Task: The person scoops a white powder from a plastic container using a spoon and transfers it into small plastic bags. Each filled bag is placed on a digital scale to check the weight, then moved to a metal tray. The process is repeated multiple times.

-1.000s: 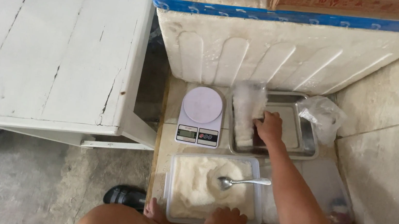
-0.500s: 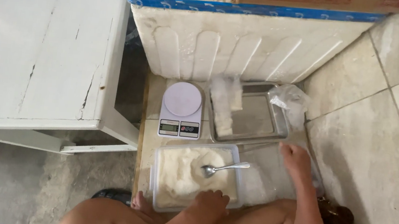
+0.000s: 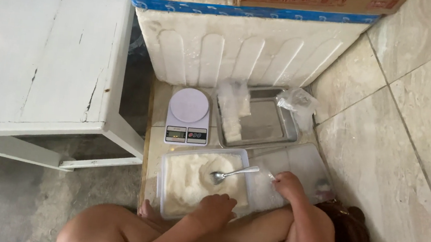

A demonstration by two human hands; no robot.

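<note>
The clear tub of white powder (image 3: pixel 189 179) is steadied at its near edge by the left hand (image 3: pixel 213 208), a clear plastic bag (image 3: pixel 267 186) is pinched by the right hand (image 3: pixel 288 186), and powder could be spilled if the propped spoon (image 3: pixel 231 174) is knocked.

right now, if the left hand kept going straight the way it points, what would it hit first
Likely the white grainy food in the clear plastic tub: the left hand rests at its near rim, pointing inward. Beyond that lies the metal spoon, though depth is unclear.
</note>
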